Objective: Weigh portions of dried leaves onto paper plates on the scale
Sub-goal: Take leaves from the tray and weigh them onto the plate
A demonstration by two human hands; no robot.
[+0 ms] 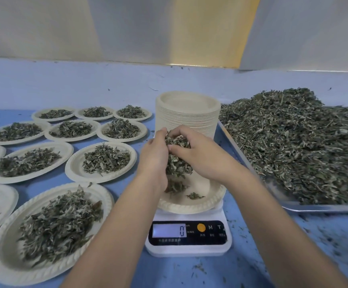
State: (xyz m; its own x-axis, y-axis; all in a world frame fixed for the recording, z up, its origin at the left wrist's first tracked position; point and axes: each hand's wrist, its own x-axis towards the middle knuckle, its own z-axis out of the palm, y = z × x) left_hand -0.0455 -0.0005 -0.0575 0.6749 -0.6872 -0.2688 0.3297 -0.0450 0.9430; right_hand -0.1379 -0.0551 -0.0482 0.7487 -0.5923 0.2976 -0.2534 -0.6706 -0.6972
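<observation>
Blue table [189, 273] lies under everything, with leaf crumbs on it. Nearest us sits a white scale [189, 249]; its screen shows 0. On the scale is a paper plate [202, 202] with a few bits in it. Above that plate our left hand [154, 154] and right hand [204, 156] cup a bunch of dried leaves [178, 163] between them, fingers curled round it. To the left we see filled plates [4, 258] in rows. Behind our hands stands a stack of plates [187, 119]. On the right a metal tray [314, 207] holds a big heap of leaves [304, 142].
</observation>
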